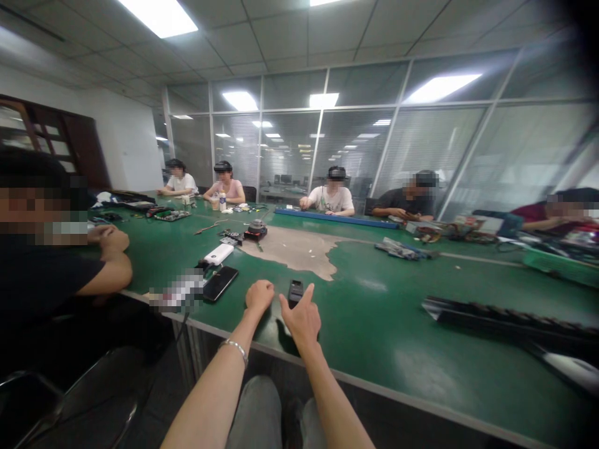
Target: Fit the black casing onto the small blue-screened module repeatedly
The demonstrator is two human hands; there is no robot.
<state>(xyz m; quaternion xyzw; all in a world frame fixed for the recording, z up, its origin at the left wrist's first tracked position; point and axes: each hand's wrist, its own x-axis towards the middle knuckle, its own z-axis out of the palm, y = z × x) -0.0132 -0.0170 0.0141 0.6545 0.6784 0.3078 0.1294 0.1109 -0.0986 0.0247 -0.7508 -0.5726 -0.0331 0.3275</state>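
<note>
My left hand is curled into a fist on the green table near its front edge, with a silver bracelet on the wrist and nothing visible in it. My right hand lies just to its right, thumb and index finger spread apart. A small black device lies on the table between those two fingertips, just beyond the hand. I cannot tell whether the fingers touch it.
A black phone and a white power bank lie to the left. A long black bar lies at the right. A worn brown patch marks the table's middle. A person sits close at my left; several more sit along the far side.
</note>
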